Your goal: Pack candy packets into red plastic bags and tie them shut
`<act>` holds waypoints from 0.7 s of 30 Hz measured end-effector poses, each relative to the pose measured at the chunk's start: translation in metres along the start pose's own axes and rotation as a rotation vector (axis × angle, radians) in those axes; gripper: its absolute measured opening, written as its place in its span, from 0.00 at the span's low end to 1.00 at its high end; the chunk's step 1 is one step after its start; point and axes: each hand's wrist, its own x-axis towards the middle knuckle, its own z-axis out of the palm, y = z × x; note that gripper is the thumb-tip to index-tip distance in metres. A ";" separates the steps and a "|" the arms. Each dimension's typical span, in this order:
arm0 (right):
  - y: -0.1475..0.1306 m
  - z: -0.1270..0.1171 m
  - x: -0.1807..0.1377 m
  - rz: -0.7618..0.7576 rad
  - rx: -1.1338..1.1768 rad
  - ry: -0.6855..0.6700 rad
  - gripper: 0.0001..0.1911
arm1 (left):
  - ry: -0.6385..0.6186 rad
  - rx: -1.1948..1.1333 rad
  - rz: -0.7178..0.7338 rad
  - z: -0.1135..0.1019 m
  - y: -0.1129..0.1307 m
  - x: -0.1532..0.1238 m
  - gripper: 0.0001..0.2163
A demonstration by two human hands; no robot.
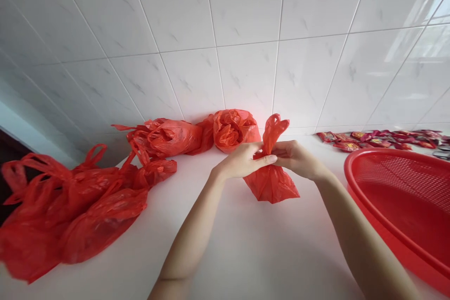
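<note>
A small red plastic bag (270, 185) is pinched at its neck between my two hands, in the middle of the head view. My left hand (244, 159) closes on the neck from the left, its thumb lying across the front. From the right, my right hand (297, 159) grips the same neck, with its fingers partly hidden behind the plastic. The gathered top of the bag sticks up above my hands, and its lower part hangs at or just above the white table. What the bag contains cannot be made out.
Several filled red plastic bags (101, 215) lie at the left, and more red bags (172, 138) stand along the tiled wall (246, 79). A red plastic basket (362, 197) is at the right. Behind it lie several small red packets (379, 140) on the white table (246, 253).
</note>
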 end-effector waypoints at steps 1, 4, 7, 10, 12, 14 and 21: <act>-0.004 -0.002 -0.002 0.012 -0.049 0.000 0.12 | -0.027 0.015 -0.014 0.002 -0.001 0.000 0.14; -0.018 -0.010 -0.014 0.023 -0.281 0.001 0.12 | 0.013 0.029 0.011 0.007 -0.008 -0.004 0.15; -0.033 -0.024 -0.035 -0.015 -0.479 0.102 0.18 | 0.164 0.015 0.031 -0.003 -0.014 -0.019 0.16; -0.045 -0.040 -0.058 0.018 -0.604 0.244 0.23 | 0.426 0.019 -0.048 -0.039 -0.014 -0.048 0.19; -0.048 -0.048 -0.070 0.037 -0.680 0.325 0.23 | 0.650 0.079 -0.124 -0.076 -0.010 -0.072 0.20; -0.048 -0.053 -0.080 0.028 -0.736 0.373 0.25 | 0.883 0.176 -0.213 -0.119 -0.004 -0.096 0.19; -0.036 -0.048 -0.092 -0.163 -0.907 0.351 0.25 | 1.327 0.896 -0.636 -0.249 -0.009 -0.156 0.16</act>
